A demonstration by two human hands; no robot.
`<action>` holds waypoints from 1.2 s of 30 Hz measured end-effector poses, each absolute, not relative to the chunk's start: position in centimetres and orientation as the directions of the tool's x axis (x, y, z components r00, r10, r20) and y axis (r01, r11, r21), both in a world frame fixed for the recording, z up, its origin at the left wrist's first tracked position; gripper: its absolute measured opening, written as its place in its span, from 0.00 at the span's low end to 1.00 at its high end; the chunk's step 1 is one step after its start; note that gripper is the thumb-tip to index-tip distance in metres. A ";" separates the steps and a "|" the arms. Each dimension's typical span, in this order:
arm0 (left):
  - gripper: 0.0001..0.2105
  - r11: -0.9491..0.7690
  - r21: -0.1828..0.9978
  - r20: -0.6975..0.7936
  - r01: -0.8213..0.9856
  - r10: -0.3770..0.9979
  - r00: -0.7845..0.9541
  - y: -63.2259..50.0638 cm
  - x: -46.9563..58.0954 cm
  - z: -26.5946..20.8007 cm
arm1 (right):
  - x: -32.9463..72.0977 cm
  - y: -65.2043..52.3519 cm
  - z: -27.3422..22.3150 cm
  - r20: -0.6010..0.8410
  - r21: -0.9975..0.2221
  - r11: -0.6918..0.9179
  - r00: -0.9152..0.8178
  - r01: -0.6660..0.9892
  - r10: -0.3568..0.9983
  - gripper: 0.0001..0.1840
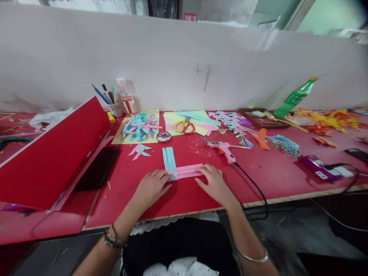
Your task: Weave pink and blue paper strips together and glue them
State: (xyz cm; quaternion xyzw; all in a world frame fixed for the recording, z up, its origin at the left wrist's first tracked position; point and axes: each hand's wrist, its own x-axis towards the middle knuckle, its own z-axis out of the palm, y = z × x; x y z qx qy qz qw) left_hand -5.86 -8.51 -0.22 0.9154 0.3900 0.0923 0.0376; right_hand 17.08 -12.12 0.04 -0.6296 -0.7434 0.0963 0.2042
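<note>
Blue paper strips point(169, 158) and pink paper strips point(188, 171) lie on the red table, woven together where they cross and forming an L shape. My left hand point(153, 186) has its fingers closed on the left edge of the crossing, thumb near its lower side. At the right end of the pink strips, my right hand point(214, 183) grips them, fingers along the top and thumb at the lower edge. Both hands partly cover the strip ends. Just behind lies a small folded pink-and-blue paper piece point(140, 150).
A pink glue gun point(222, 148) lies behind my right hand, its black cord running off the front edge. Scissors point(184, 125) rest on paper sheets. At left stand a red board point(57, 153) and a dark phone point(99, 168). A green bottle point(296, 97) leans at the back right.
</note>
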 end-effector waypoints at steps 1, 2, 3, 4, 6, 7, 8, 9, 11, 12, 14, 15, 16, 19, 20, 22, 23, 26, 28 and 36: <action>0.13 -0.689 0.122 0.137 0.715 0.725 0.675 -8.8 -5.9 -0.3 | 17.3 -12.2 -0.2 0.183 -0.388 0.177 -0.113 0.905 0.977 0.12; 0.14 -0.683 0.103 0.139 0.723 0.729 0.670 -9.1 -5.9 -0.3 | 17.5 -12.2 -0.4 0.185 -0.378 0.171 -0.107 0.910 0.977 0.13; 0.15 -0.681 0.086 0.145 0.727 0.731 0.667 -9.4 -5.9 -0.3 | 17.6 -12.1 -0.6 0.185 -0.376 0.167 -0.103 0.912 0.977 0.13; 0.17 -0.684 0.074 0.150 0.725 0.727 0.670 -9.7 -5.9 -0.4 | 17.7 -12.1 -0.7 0.184 -0.380 0.163 -0.098 0.911 0.978 0.14; 0.19 -0.701 0.073 0.152 0.710 0.711 0.686 -10.1 -5.8 -0.5 | 17.7 -12.0 -0.9 0.182 -0.396 0.149 -0.082 0.906 0.980 0.15; 0.19 -0.708 0.086 0.148 0.701 0.705 0.694 -10.2 -5.7 -0.5 | 17.7 -11.9 -0.9 0.179 -0.405 0.143 -0.076 0.903 0.981 0.15; 0.19 -0.713 0.104 0.142 0.693 0.700 0.699 -10.3 -5.7 -0.6 | 17.6 -11.8 -0.8 0.173 -0.415 0.139 -0.072 0.899 0.982 0.14; 0.19 -0.714 0.126 0.138 0.689 0.700 0.701 -10.3 -5.7 -0.6 | 17.5 -11.6 -0.8 0.165 -0.427 0.137 -0.072 0.894 0.984 0.14; 0.18 -0.708 0.167 0.134 0.686 0.706 0.696 -10.3 -5.7 -0.6 | 17.4 -11.3 -0.5 0.142 -0.454 0.138 -0.082 0.880 0.986 0.12; 0.18 -0.706 0.186 0.131 0.683 0.707 0.695 -10.3 -5.7 -0.5 | 17.4 -11.2 -0.3 0.133 -0.470 0.140 -0.087 0.872 0.987 0.11; 0.17 -0.705 0.218 0.124 0.675 0.706 0.697 -10.3 -5.8 -0.3 | 17.6 -11.0 0.2 0.121 -0.502 0.149 -0.101 0.852 0.987 0.09; 0.17 -0.704 0.231 0.121 0.672 0.706 0.698 -10.4 -5.8 -0.1 | 17.6 -10.9 0.4 0.120 -0.520 0.157 -0.110 0.840 0.987 0.08; 0.17 -0.702 0.242 0.119 0.669 0.706 0.698 -10.4 -5.8 0.0 | 17.8 -10.9 0.8 0.118 -0.539 0.170 -0.126 0.825 0.985 0.07; 0.16 -0.689 0.260 0.122 0.676 0.718 0.685 -10.5 -5.9 0.1 | 18.0 -11.1 1.6 0.117 -0.605 0.221 -0.190 0.765 0.975 0.08; 0.16 -0.683 0.263 0.124 0.681 0.724 0.678 -10.5 -5.9 0.1 | 18.0 -11.3 1.8 0.118 -0.627 0.233 -0.204 0.744 0.972 0.09; 0.16 -0.673 0.261 0.132 0.692 0.735 0.665 -10.5 -5.9 -0.1 | 18.0 -11.5 2.0 0.126 -0.656 0.240 -0.210 0.715 0.970 0.10; 0.15 -0.670 0.257 0.137 0.697 0.739 0.660 -10.5 -5.8 -0.2 | 18.0 -11.6 2.0 0.134 -0.662 0.237 -0.199 0.711 0.971 0.10; 0.14 -0.660 0.244 0.153 0.711 0.750 0.644 -10.3 -5.5 -0.4 | 18.0 -11.7 1.7 0.168 -0.646 0.226 -0.153 0.729 0.974 0.10; 0.14 -0.643 0.243 0.164 0.727 0.765 0.622 -10.3 -5.1 -0.2 | 17.8 -11.5 1.7 0.193 -0.646 0.223 -0.126 0.730 0.973 0.09; 0.18 -0.413 0.093 0.140 0.906 0.906 0.399 -10.6 -2.3 1.7 | 14.5 -10.9 3.6 0.217 -0.854 0.309 -0.253 0.418 0.943 0.08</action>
